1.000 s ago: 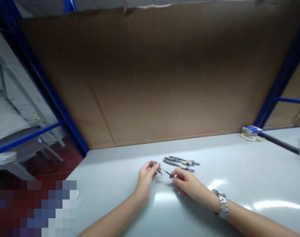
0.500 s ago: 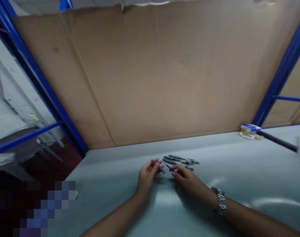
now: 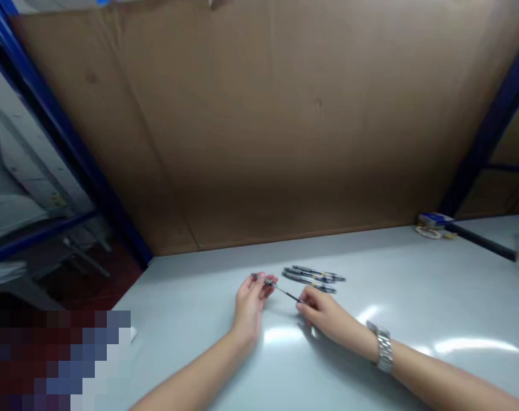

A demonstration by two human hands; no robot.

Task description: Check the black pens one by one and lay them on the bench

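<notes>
My left hand (image 3: 251, 302) pinches a dark pen barrel (image 3: 268, 281) above the grey-white table. In my right hand (image 3: 321, 306), thumb and fingers are closed on the dark end of a thin pen refill (image 3: 290, 295). The refill's pale end points up-left and meets the barrel's end; whether its tip is inside is too small to tell. Just beyond my right hand, several dark pens (image 3: 313, 275) lie close together on the table.
The grey-white table (image 3: 191, 319) ends at a tall cardboard panel (image 3: 285, 125). Blue posts (image 3: 71, 125) stand at both sides. A small blue and white box (image 3: 434, 218) and a pale ring (image 3: 428, 232) lie at the back right corner.
The barrel and refill, earlier apart, now meet in one line. My left hand has shifted slightly left and turned the barrel. My right hand has stayed nearly in place.
</notes>
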